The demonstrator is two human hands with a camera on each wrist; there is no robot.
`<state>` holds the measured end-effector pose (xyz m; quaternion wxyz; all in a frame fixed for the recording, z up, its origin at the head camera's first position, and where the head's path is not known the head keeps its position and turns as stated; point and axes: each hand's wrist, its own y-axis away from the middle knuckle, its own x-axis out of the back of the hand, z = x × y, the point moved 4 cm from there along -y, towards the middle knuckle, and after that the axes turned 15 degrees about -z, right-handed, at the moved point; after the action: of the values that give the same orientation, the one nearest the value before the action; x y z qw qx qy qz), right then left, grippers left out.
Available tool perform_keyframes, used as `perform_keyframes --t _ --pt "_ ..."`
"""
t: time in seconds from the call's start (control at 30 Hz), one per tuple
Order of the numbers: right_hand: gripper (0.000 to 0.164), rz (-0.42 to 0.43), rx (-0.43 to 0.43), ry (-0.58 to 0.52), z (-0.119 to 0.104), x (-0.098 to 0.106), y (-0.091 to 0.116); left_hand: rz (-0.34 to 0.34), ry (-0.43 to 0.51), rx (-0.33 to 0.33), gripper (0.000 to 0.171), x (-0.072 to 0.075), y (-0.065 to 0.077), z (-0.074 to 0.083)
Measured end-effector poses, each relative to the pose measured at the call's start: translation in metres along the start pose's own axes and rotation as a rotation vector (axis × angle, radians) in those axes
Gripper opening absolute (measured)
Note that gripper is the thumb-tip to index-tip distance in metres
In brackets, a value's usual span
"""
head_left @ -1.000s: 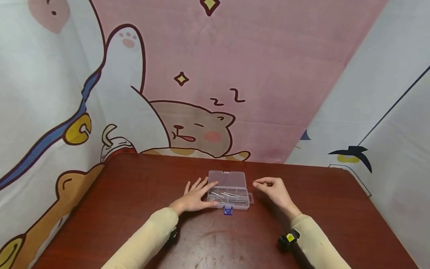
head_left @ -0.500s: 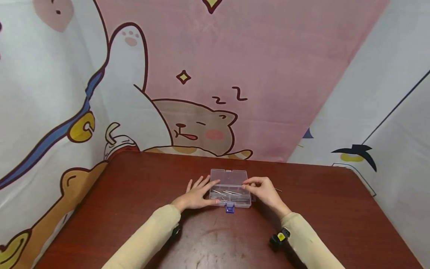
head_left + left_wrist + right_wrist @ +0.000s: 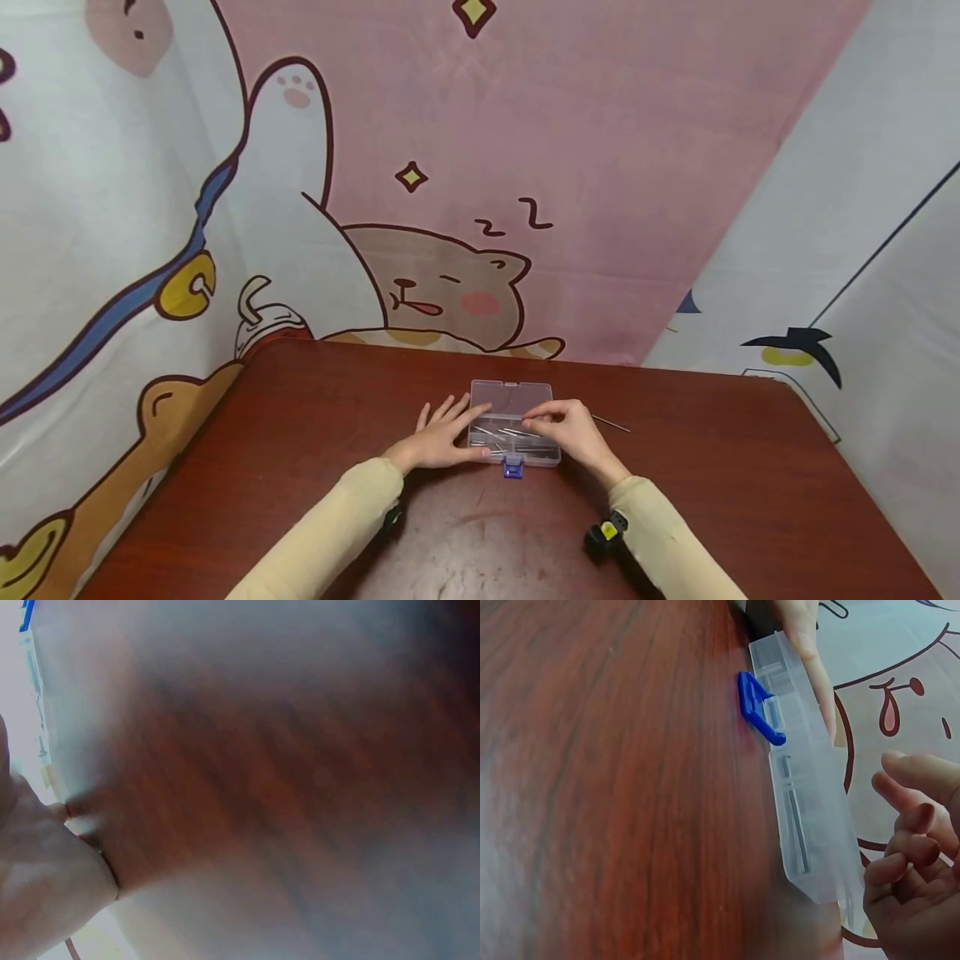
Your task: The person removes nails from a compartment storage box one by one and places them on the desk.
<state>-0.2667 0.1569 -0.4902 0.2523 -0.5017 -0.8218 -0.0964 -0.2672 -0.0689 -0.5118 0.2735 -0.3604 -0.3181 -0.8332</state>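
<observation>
A clear plastic storage box [image 3: 537, 457] with a raised lid [image 3: 512, 397] and a blue latch [image 3: 513, 469] sits on the table. Several thin metal rods [image 3: 517, 432] lie in its compartments. My left hand [image 3: 433, 442] rests against the box's left end, fingers spread, thumb near the front edge and index finger by the lid hinge. Over the box's right part hovers my right hand [image 3: 573, 432], its thumb and index finger close together. Nothing shows between the right hand's fingers [image 3: 915, 776] in the right wrist view. Another thin metal rod [image 3: 612, 423] lies on the table beyond that hand.
The brown wooden table [image 3: 315, 542] stretches around the box. Behind it hangs a cloth backdrop [image 3: 615, 183] with cartoon animals. A black device with a yellow patch [image 3: 606, 532] is on my right wrist. The left wrist view is mostly blurred tabletop [image 3: 247, 772].
My right hand has moved left from beside the box to over its right part, uncovering the rod on the table. My left hand keeps its place on the box.
</observation>
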Motion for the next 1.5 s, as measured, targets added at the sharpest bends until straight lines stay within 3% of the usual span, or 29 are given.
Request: perform_keyframes --t 0.37,0.67,0.93,1.23,1.5 --pt "0.012 0.050 0.020 0.197 -0.003 -0.005 -0.004 0.005 -0.026 0.013 0.076 -0.001 -0.001 0.000" --pt "0.014 -0.025 -0.053 0.222 0.008 -0.010 0.000 0.002 -0.020 0.012 0.076 -0.002 -0.001 -0.001" --pt "0.008 -0.012 -0.065 0.265 0.008 -0.007 -0.006 -0.001 -0.016 0.012 0.076 -0.002 -0.001 -0.001" --pt "0.006 -0.181 -0.168 0.280 0.009 -0.001 -0.020 -0.005 -0.020 0.010 0.078 -0.001 -0.001 0.000" --pt "0.008 -0.247 -0.121 0.409 0.008 -0.002 -0.025 -0.004 -0.030 0.021 0.076 -0.001 -0.002 -0.001"
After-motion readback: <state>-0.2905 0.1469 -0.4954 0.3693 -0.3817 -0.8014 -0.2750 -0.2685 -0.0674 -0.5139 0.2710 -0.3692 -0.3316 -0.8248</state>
